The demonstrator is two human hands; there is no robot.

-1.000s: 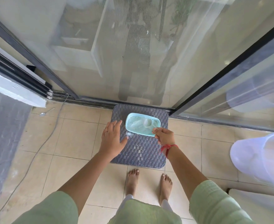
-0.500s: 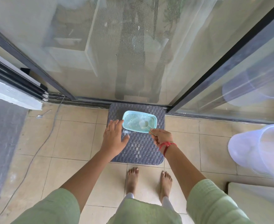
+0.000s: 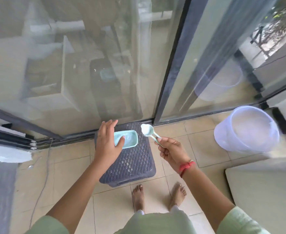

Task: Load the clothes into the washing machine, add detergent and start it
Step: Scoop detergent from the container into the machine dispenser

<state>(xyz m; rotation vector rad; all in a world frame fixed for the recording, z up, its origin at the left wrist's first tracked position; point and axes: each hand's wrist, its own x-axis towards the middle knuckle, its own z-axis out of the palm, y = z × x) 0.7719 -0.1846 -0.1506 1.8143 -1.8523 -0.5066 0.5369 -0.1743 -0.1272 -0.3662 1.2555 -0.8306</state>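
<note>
- Floor: beige square tiles with pale grout lines, running under both hands and out to every side.
- Grey woven-pattern plastic top: directly below the hands, its far edge against the door track; stool or hamper, cannot tell.
- Detergent tub: pale teal, rectangular and lidless, with white powder inside. It sits on the far part of the woven top, under the left hand's thumb.
- Left hand: fingers straight and spread wide, palm down over the tub's left end. Cannot tell if it touches the tub.
- Right hand: fingers curled, pinching the handle of a pale green scoop. The scoop bowl is heaped with white powder, raised just right of the tub and beyond the knuckles.
- Red thread bracelet: on the right wrist.
- Glass sliding door: beyond both hands, hazy with reflections; dark frame post rises beyond the right hand.
- Translucent white bucket: on the tiles well right of the right hand.
- White flat-topped unit: right of the right forearm, only a corner in view.
- Thin cable: on the tiles well left of the left arm.
- Bare feet: on the tiles just nearer than the woven top.
</note>
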